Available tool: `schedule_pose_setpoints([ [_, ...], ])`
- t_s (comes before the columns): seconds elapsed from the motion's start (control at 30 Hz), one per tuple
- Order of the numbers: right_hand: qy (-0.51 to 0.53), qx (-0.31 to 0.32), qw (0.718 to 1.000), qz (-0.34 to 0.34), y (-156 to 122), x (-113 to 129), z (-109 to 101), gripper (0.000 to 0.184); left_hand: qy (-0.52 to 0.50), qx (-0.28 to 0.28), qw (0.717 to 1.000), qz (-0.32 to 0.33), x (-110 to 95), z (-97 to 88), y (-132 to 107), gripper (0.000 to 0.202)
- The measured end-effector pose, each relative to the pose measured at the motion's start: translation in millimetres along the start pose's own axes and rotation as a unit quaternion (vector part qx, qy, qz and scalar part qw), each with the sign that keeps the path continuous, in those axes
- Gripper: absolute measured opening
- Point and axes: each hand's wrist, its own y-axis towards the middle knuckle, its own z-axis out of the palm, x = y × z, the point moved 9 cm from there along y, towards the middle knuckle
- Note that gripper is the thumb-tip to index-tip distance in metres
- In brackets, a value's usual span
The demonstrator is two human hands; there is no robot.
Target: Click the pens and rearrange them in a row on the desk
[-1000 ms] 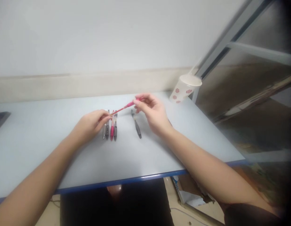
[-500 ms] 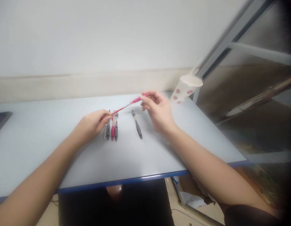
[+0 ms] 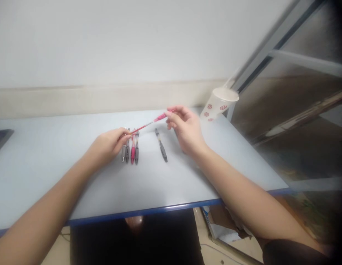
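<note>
Both of my hands hold a red pen point(image 3: 149, 124) in the air above a light grey table point(image 3: 49, 165). My left hand point(image 3: 108, 144) pinches its thin lower end. The pink upper end sits in the fingertips of my right hand point(image 3: 186, 129). Just under the left fingers lies a row of pens point(image 3: 131, 149), grey ones and a red one, side by side. A single dark pen point(image 3: 161, 144) lies apart to their right, between my two hands.
A white paper cup point(image 3: 219, 105) with red flower marks stands at the table's far right corner, next to a slanted metal frame point(image 3: 259, 48). A dark object point(image 3: 1, 137) shows at the left edge. The table's blue front edge point(image 3: 143, 211) runs below my arms.
My right hand has drawn the pink end of the red pen a little to the right and up, away from my left hand. The left hand has barely moved.
</note>
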Motion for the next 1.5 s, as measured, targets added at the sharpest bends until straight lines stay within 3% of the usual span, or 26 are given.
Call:
schedule_pose_setpoints([
  [0.3, -0.004, 0.008, 1.000, -0.008, -2, 2, 2, 0.025, -0.005, -0.007, 1.000, -0.003, -2, -1.6, 0, 0.035],
  [1.03, 0.006, 0.019, 0.999, 0.051, -3, -13, 6, 0.025, -0.008, 0.001, 1.000, 0.006, -4, -0.1, 0, 0.034],
  [1.17, 0.012, 0.049, 0.997, 0.055, -7, -12, 16, 0.029, -0.027, -0.001, 1.000, 0.016, -7, 0.7, -1, 0.031],
  [1.37, -0.031, 0.178, 0.981, 0.068, -17, -17, 39, 0.028, -0.079, -0.038, 0.996, 0.034, -6, -3.9, -3, 0.027],
  [1.5, -0.130, 0.203, 0.970, 0.035, -23, -13, 42, 0.033, -0.106, -0.069, 0.991, 0.038, -6, -10.1, -5, 0.025],
])
